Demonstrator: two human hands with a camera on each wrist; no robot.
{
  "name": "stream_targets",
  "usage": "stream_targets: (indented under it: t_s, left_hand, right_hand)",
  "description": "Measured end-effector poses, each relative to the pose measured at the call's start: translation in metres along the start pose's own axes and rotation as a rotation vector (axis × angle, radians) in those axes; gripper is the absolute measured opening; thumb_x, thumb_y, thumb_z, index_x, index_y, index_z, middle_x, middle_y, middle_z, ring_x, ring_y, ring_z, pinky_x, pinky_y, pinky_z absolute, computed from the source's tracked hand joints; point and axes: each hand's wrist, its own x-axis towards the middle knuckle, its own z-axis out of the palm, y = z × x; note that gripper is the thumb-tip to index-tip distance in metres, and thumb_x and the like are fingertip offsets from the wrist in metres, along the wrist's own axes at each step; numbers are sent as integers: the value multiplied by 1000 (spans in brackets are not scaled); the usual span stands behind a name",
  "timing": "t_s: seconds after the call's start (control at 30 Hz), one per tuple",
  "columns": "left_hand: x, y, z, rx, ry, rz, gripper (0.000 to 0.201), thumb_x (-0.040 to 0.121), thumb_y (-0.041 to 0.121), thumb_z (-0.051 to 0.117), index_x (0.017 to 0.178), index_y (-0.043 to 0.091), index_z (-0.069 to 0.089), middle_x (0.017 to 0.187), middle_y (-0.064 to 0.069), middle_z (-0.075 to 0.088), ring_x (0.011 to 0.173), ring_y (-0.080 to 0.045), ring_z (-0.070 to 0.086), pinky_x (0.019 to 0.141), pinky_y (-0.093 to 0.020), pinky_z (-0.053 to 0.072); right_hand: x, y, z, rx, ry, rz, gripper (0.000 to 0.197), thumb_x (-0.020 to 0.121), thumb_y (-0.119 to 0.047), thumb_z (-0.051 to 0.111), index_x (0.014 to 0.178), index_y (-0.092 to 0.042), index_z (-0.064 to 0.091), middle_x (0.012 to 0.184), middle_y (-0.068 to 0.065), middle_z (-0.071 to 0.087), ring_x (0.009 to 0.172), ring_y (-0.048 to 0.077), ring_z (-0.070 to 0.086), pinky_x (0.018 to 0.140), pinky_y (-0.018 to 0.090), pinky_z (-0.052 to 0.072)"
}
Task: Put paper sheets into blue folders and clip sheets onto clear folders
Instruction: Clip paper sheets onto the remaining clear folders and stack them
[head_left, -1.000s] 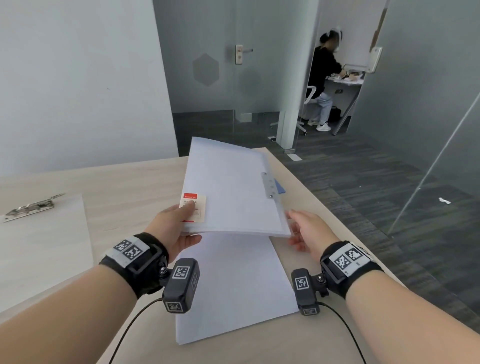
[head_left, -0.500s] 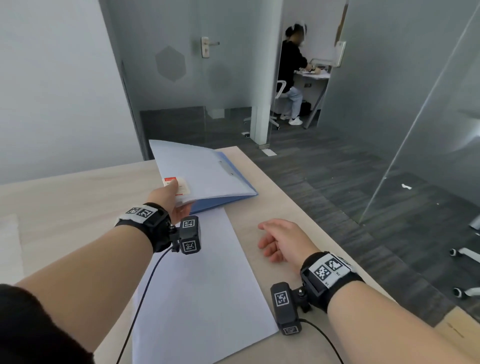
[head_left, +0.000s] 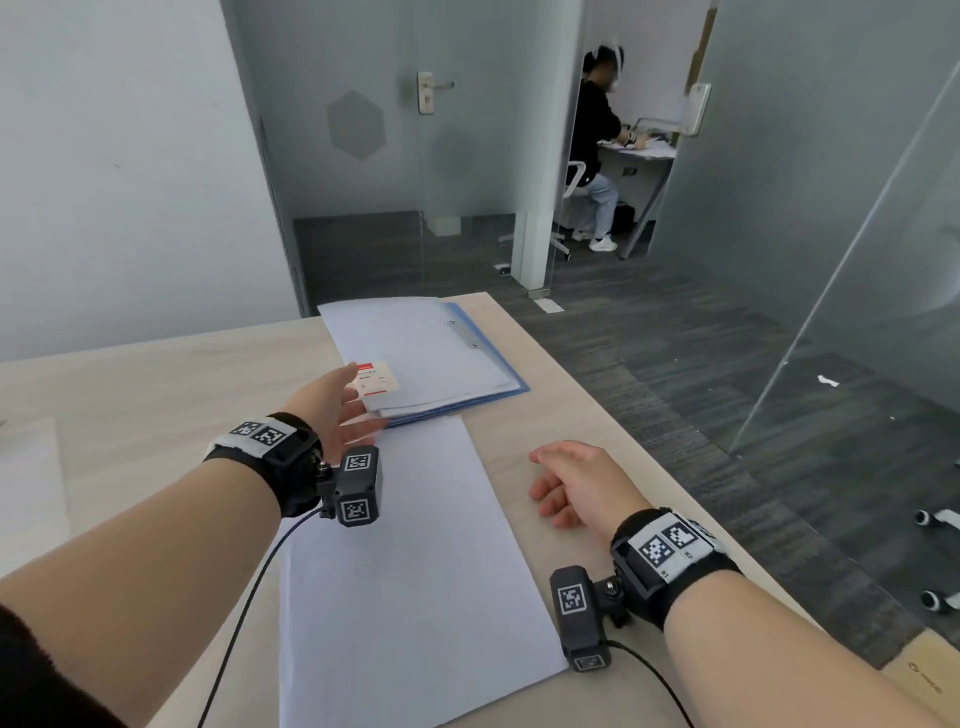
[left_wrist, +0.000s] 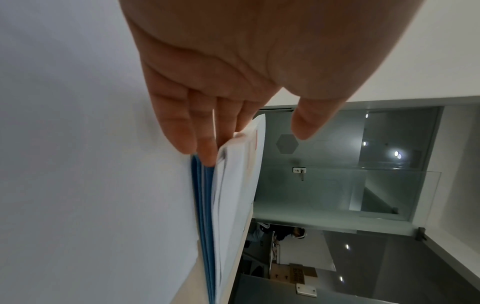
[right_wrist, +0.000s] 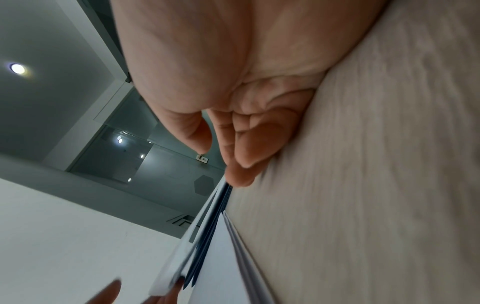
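Observation:
A stack of blue folders (head_left: 441, 358) with pale covers and a red-and-white label (head_left: 375, 382) lies flat at the table's far right corner. My left hand (head_left: 356, 402) reaches its near edge with straight fingers (left_wrist: 182, 131); their tips touch the folder edges (left_wrist: 207, 216) and the thumb stands apart. A pile of white paper sheets (head_left: 400, 561) lies lengthwise between my arms. Beside the sheets, my right hand (head_left: 558, 483) rests on the bare table with fingers (right_wrist: 249, 148) loosely curled and nothing in them.
A pale sheet on a clear board (head_left: 28, 493) shows at the table's left edge. The table's right edge (head_left: 597, 415) drops to dark carpet, with glass partitions (head_left: 857, 260) beyond. A person sits at a desk in the far room (head_left: 597, 145).
My left hand carried the folder away from above the sheets, laid it on the far corner and let go its grip. My right hand left the folder and settled on the table.

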Motion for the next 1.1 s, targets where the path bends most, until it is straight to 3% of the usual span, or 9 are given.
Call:
stream_targets:
  t_s: [0.2, 0.43, 0.53, 0.63, 0.8, 0.93, 1.1]
  left_hand:
    - [-53, -23, -48, 46, 73, -15, 28, 92, 35, 55, 109, 16, 63, 108, -4, 71, 86, -21, 66, 67, -32, 44]
    - [-106, -58, -94, -20, 163, 6, 22, 90, 23, 58, 108, 12, 66, 112, -3, 68, 92, -22, 59, 71, -35, 45]
    - [-121, -69, -99, -21, 152, 18, 16, 91, 21, 58, 103, 14, 66, 112, -4, 69, 100, -21, 62, 71, -34, 47]
    - [-133, -75, -98, 13, 107, 15, 12, 93, 20, 55, 95, 16, 67, 102, 1, 73, 97, -17, 66, 68, -31, 42]
    - [-140, -77, -106, 7, 75, -36, 25, 95, 21, 53, 117, 14, 63, 112, -1, 72, 103, -18, 66, 63, -30, 40]
    - [-143, -77, -111, -14, 42, -53, 30, 97, 21, 49, 125, 13, 57, 117, -1, 69, 106, -18, 64, 67, -31, 43]
    - [-145, -81, -111, -73, 40, -27, 32, 98, 19, 48, 127, 11, 55, 117, -2, 68, 107, -17, 64, 73, -31, 44]
  right_hand:
    - [-5, -1, -3, 14, 18, 11, 17, 98, -18, 53, 106, -10, 66, 75, 13, 70, 54, 21, 65, 44, 25, 47]
    - [-18, -7, 10, -49, 51, 23, 18, 97, -18, 52, 105, -8, 65, 91, 14, 76, 70, 25, 72, 52, 27, 52]
    - [-26, -12, 15, -51, 33, 53, 17, 98, -20, 54, 107, -10, 64, 96, 14, 76, 80, 27, 74, 58, 30, 55]
    - [-33, -13, 22, -75, 6, 65, 19, 97, -24, 55, 109, -13, 64, 94, 11, 78, 83, 26, 77, 60, 31, 55]
    - [-45, -16, 35, -131, -8, 42, 20, 96, -26, 54, 108, -16, 66, 95, 9, 78, 87, 28, 76, 67, 33, 55]
    - [-50, -18, 41, -158, -20, 37, 21, 96, -26, 54, 109, -15, 66, 99, 10, 77, 91, 30, 74, 69, 33, 53]
    - [-53, -20, 43, -91, -43, 45, 21, 96, -24, 55, 110, -12, 67, 101, 12, 75, 77, 26, 69, 62, 31, 50]
